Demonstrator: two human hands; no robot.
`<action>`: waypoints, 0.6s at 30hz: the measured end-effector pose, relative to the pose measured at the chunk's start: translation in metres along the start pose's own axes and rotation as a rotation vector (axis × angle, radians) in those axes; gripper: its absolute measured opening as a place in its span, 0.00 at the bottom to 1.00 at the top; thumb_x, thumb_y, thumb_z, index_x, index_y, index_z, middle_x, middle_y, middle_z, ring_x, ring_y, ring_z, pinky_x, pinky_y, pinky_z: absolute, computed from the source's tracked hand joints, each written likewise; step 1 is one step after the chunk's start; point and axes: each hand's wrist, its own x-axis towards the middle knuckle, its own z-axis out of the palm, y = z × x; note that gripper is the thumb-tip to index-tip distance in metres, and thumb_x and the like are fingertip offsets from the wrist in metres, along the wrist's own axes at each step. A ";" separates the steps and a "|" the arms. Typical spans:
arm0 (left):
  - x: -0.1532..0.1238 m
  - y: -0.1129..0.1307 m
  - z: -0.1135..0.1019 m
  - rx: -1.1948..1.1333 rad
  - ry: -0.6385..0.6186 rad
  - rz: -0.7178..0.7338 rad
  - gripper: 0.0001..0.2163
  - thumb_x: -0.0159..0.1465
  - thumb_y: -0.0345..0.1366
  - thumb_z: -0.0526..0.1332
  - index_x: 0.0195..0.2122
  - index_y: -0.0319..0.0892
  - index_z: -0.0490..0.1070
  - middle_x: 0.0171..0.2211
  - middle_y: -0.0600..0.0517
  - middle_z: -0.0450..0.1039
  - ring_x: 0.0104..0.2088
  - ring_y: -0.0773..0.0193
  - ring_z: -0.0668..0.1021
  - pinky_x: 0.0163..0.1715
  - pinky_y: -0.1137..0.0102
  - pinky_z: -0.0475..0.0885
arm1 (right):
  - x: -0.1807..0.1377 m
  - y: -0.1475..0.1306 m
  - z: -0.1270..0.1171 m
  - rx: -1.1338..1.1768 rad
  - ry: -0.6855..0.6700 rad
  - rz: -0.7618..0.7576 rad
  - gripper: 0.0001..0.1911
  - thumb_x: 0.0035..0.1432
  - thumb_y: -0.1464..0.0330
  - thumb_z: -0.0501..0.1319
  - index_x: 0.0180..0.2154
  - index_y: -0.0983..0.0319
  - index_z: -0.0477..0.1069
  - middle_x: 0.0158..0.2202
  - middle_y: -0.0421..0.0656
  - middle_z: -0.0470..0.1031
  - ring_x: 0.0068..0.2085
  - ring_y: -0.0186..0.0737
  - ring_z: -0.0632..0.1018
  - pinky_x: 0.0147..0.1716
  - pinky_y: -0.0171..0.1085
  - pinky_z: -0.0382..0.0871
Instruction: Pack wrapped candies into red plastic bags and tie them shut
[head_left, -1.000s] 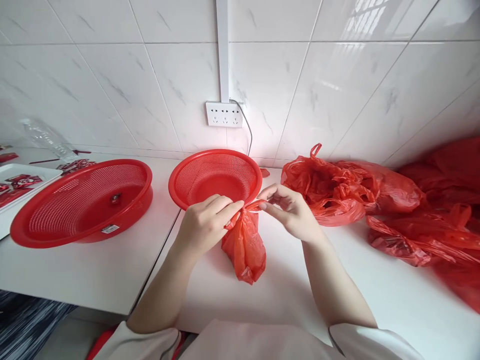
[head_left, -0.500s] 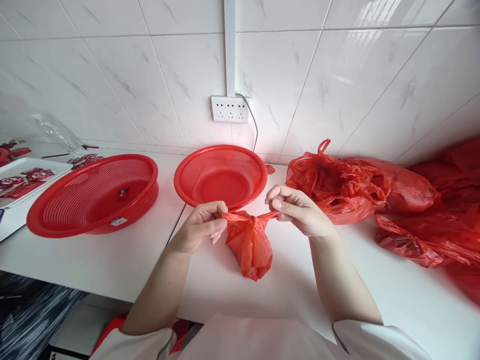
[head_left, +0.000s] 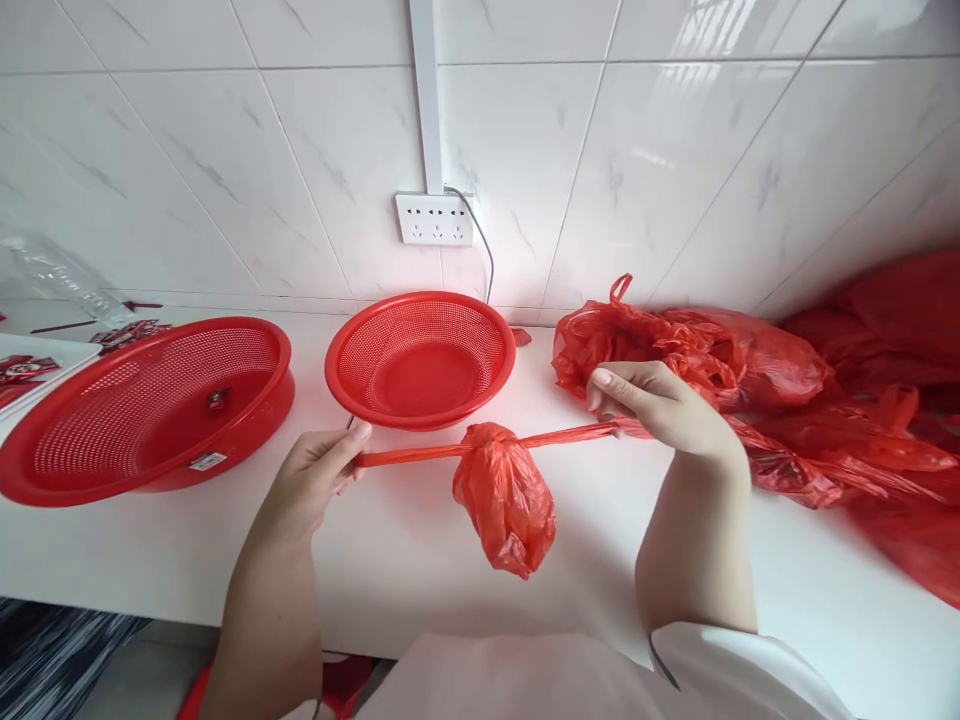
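A small, full red plastic bag (head_left: 506, 505) hangs in front of me, its two handles stretched out sideways from the gathered neck. My left hand (head_left: 319, 475) is closed on the end of the left handle. The end of the right handle is pinched in my right hand (head_left: 649, 400). What fills the bag is hidden by the crumpled plastic. Just behind the bag stands a round red plastic basket (head_left: 427, 415) with perforated sides and nothing visible in it.
At left, a larger red basket (head_left: 150, 465) holds one small wrapped item (head_left: 217, 398). A white tray (head_left: 45, 350) with red packets and a clear plastic bottle (head_left: 67, 280) are beyond it. Red plastic bags (head_left: 772, 365) pile up at right. A power socket (head_left: 435, 219) is on the tiled wall.
My hands have moved apart, pulling the bag's handles out long and taut to both sides. The bag's neck looks drawn tighter. The view has shifted slightly to the right.
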 end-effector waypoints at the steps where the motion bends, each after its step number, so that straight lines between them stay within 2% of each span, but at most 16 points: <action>1: -0.001 -0.003 -0.003 0.020 0.029 -0.017 0.23 0.65 0.49 0.57 0.17 0.41 0.63 0.16 0.56 0.54 0.19 0.71 0.56 0.21 0.70 0.52 | -0.002 0.002 -0.005 -0.005 0.017 0.022 0.22 0.63 0.52 0.55 0.26 0.61 0.68 0.19 0.36 0.64 0.20 0.30 0.66 0.24 0.34 0.60; 4: -0.004 -0.011 -0.007 0.068 0.097 -0.069 0.23 0.64 0.48 0.57 0.16 0.41 0.61 0.17 0.55 0.56 0.20 0.69 0.59 0.22 0.70 0.53 | -0.006 0.006 -0.015 -0.037 0.035 0.062 0.24 0.63 0.51 0.55 0.23 0.61 0.64 0.18 0.36 0.61 0.20 0.30 0.65 0.24 0.34 0.61; 7: -0.006 -0.015 -0.009 0.110 0.152 -0.081 0.22 0.64 0.46 0.58 0.16 0.41 0.58 0.17 0.55 0.53 0.21 0.69 0.58 0.22 0.70 0.53 | -0.007 0.005 -0.016 -0.073 0.014 0.074 0.23 0.62 0.50 0.56 0.24 0.61 0.65 0.21 0.37 0.64 0.23 0.32 0.67 0.25 0.34 0.62; 9: -0.006 -0.016 -0.010 0.145 0.114 -0.078 0.22 0.64 0.46 0.58 0.17 0.41 0.58 0.17 0.56 0.53 0.21 0.69 0.58 0.22 0.70 0.54 | -0.006 0.002 -0.013 -0.088 -0.014 0.076 0.21 0.61 0.50 0.57 0.27 0.61 0.66 0.23 0.37 0.65 0.24 0.32 0.68 0.26 0.34 0.63; 11: -0.005 -0.015 -0.010 0.165 0.014 -0.050 0.21 0.65 0.48 0.56 0.19 0.41 0.62 0.18 0.55 0.57 0.21 0.68 0.61 0.23 0.71 0.58 | -0.005 0.001 -0.009 -0.125 -0.011 0.077 0.20 0.61 0.51 0.57 0.31 0.61 0.68 0.24 0.37 0.66 0.24 0.32 0.68 0.26 0.34 0.64; 14: -0.004 -0.013 -0.006 0.173 -0.090 0.004 0.14 0.65 0.49 0.56 0.32 0.45 0.71 0.25 0.54 0.66 0.27 0.66 0.68 0.26 0.72 0.64 | -0.002 0.002 -0.003 -0.295 0.140 0.069 0.17 0.63 0.53 0.55 0.36 0.59 0.71 0.29 0.39 0.71 0.28 0.35 0.71 0.29 0.35 0.65; 16: -0.002 -0.012 0.001 0.186 -0.048 0.021 0.12 0.64 0.49 0.58 0.44 0.49 0.70 0.34 0.53 0.70 0.34 0.64 0.72 0.28 0.72 0.68 | 0.002 0.003 0.003 -0.442 0.259 0.028 0.15 0.64 0.55 0.55 0.39 0.58 0.72 0.37 0.42 0.75 0.35 0.38 0.74 0.35 0.36 0.66; 18: 0.001 -0.012 0.009 0.213 0.025 0.040 0.15 0.64 0.48 0.59 0.50 0.52 0.67 0.42 0.52 0.71 0.41 0.62 0.74 0.32 0.72 0.71 | 0.006 0.002 0.012 -0.538 0.274 -0.015 0.14 0.64 0.57 0.54 0.41 0.58 0.72 0.43 0.44 0.75 0.42 0.40 0.75 0.40 0.37 0.67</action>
